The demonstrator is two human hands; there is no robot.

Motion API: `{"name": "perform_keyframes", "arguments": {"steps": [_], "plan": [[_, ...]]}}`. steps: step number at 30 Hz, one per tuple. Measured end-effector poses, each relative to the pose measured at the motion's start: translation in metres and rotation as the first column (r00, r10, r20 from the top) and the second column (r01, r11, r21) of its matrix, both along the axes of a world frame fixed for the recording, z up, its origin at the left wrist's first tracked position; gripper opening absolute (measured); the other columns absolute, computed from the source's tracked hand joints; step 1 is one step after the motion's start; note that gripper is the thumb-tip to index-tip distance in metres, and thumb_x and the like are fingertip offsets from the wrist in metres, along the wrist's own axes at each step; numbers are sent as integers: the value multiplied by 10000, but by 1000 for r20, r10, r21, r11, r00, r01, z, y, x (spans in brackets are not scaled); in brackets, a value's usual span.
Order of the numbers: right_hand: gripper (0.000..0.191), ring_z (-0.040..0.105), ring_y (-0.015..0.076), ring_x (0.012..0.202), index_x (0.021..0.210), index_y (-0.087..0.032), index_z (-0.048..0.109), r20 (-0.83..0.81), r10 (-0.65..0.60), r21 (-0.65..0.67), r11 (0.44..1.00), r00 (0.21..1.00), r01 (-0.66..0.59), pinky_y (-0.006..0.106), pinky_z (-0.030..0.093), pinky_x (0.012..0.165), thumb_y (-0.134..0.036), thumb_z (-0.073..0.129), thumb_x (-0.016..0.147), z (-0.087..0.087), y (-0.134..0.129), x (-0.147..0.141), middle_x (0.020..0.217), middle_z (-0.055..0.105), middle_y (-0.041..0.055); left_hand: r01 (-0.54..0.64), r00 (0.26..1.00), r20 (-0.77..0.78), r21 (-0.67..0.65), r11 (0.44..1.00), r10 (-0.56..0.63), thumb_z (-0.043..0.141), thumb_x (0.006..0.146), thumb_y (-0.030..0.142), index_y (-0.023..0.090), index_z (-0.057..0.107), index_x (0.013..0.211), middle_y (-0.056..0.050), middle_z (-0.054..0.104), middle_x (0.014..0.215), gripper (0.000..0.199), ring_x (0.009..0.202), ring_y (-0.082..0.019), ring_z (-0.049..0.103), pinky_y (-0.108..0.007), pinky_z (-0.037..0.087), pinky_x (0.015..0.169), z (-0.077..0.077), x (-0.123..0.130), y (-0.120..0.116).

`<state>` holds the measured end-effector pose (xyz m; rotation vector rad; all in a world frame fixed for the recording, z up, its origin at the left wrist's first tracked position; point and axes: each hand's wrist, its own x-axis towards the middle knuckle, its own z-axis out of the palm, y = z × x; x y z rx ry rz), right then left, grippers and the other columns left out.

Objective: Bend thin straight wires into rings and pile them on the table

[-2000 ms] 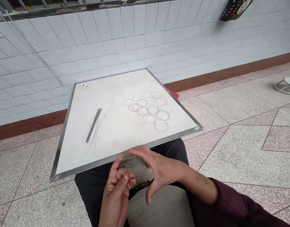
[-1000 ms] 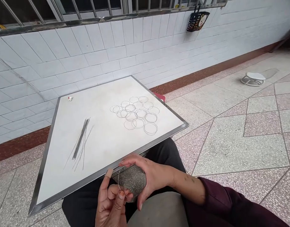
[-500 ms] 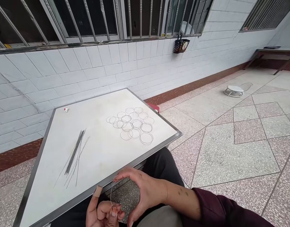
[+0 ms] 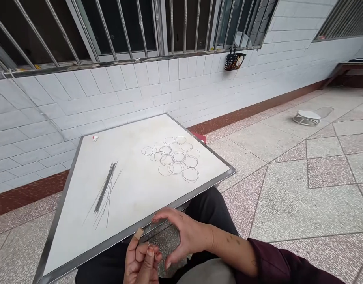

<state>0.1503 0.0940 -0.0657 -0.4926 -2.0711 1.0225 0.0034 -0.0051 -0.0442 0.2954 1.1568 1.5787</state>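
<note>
A thin wire ring (image 4: 148, 233) is held over my lap at the table's near edge. My left hand (image 4: 143, 258) pinches its lower left side between thumb and fingers; a tan wrap covers one raised fingertip. Curved round the ring's right side, my right hand (image 4: 189, 236) touches the wire with its fingertips at the top, thumb apart below. On the white table (image 4: 134, 197), several wire rings (image 4: 190, 161) lie overlapping at the right, and a bundle of straight wires (image 4: 106, 189) lies at the left.
A small white and red object (image 4: 95, 138) sits near the table's far left corner. Beyond the table is a tiled wall with barred windows, where a dark basket (image 4: 234, 62) hangs. A low white stool (image 4: 307, 117) stands on the floor at the right.
The whole view has shifted, so the table and hands appear farther right. Both hands keep nearly the same hold on the ring, and my left hand sits slightly closer to my right.
</note>
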Motion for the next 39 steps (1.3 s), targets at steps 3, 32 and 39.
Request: {"name": "perform_keyframes", "arguments": {"steps": [3, 32, 39], "plan": [[962, 582, 252, 1188, 1347, -193, 444, 12, -19, 33, 999, 1000, 19, 380, 457, 1033, -514, 907, 568, 7, -4, 4, 1285, 583, 141, 1, 1000, 17, -8, 1000, -1, 864, 699, 301, 285, 616, 1277, 31, 649, 800, 629, 704, -109, 630, -216, 546, 694, 6, 1, -3], [967, 419, 357, 1334, 1360, -186, 485, 163, -39, 235, 972, 986, 0, 544, 307, 1143, -664, 837, 597, 0, -10, -5, 1354, 521, 174, 241, 842, 496, 2, 971, -210, 458, 941, 571, 235, 578, 1374, -144, 579, 1414, 561, 1367, -291, 470, -487, 450, 1059, 14, -1, 6], [964, 443, 360, 1317, 1377, -196, 484, 187, -27, 266, 964, 982, -24, 545, 240, 1173, -701, 801, 620, 4, -12, -6, 1358, 538, 166, 269, 805, 528, 81, 960, -270, 456, 928, 611, 270, 591, 1359, -127, 592, 1387, 565, 1367, -313, 459, -500, 482, 1008, 16, 0, 5]]}}
